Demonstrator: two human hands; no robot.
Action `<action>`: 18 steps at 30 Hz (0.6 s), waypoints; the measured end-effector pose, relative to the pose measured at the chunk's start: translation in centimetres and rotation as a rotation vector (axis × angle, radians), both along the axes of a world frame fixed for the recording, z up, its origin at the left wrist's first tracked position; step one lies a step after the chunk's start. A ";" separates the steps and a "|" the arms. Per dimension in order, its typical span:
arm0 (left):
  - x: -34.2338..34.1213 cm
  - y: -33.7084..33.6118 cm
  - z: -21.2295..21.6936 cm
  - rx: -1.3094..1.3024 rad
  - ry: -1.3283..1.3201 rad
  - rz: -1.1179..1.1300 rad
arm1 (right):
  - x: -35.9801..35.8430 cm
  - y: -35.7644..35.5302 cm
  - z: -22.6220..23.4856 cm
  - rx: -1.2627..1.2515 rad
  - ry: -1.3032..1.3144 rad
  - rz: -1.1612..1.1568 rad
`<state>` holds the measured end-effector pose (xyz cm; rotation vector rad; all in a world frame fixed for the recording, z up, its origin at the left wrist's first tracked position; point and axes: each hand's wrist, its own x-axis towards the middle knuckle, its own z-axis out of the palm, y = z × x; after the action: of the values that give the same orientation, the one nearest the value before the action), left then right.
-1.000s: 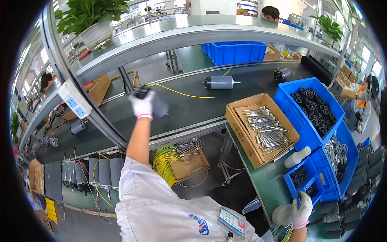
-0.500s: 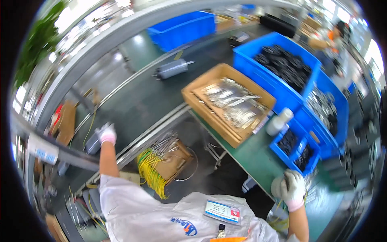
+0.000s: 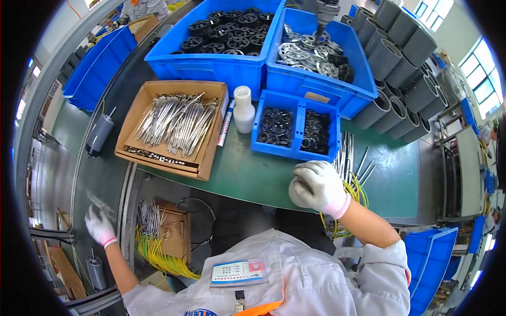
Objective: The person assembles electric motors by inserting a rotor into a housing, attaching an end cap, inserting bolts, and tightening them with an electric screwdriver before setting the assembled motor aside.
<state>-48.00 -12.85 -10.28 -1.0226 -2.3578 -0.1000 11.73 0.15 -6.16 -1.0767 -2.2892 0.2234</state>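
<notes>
Hazards, judged, largest first. Dark belt (image 3: 105, 174), left side: the near grey motor (image 3: 95, 269) lies on it, just nearer than the left hand (image 3: 100, 227); being round-bodied, it could roll if knocked. That hand is over the belt, fingers spread, nothing in them. Green bench (image 3: 237, 171): the white round container (image 3: 298, 195) sits at its near edge beneath the right hand (image 3: 319, 187); a careless sideways push could tip it off. Fingers curl over its top; cannot tell whether they grip or merely rest. Yellow wires (image 3: 354, 190) lie close right of that hand; loose loops could snag the glove.

Materials, largest first. Two blue bins, smooth rigid plastic: left one (image 3: 211, 68) holds black spoked discs, right one (image 3: 295, 81) mostly shiny metal discs. Stacked grey tubes (image 3: 382, 55), far right, hollow, matte. Brown cardboard carton (image 3: 210, 152): slim, bright metal shafts (image 3: 176, 124) piled loosely. Small blue tray (image 3: 271, 148), two compartments of small dark parts. White bottle (image 3: 244, 113), narrower above, semi-matte. Both gloves: white knit, pink cuffs.
</notes>
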 end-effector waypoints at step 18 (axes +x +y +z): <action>41.9 26.3 0.2 -0.535 -0.087 -1.622 | 11.0 30.8 -2.2 0.243 -0.130 -0.439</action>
<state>-6.07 13.43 -10.03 -2.9064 -0.9959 -0.1001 22.70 30.93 -8.31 -1.4555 -2.0551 -0.2997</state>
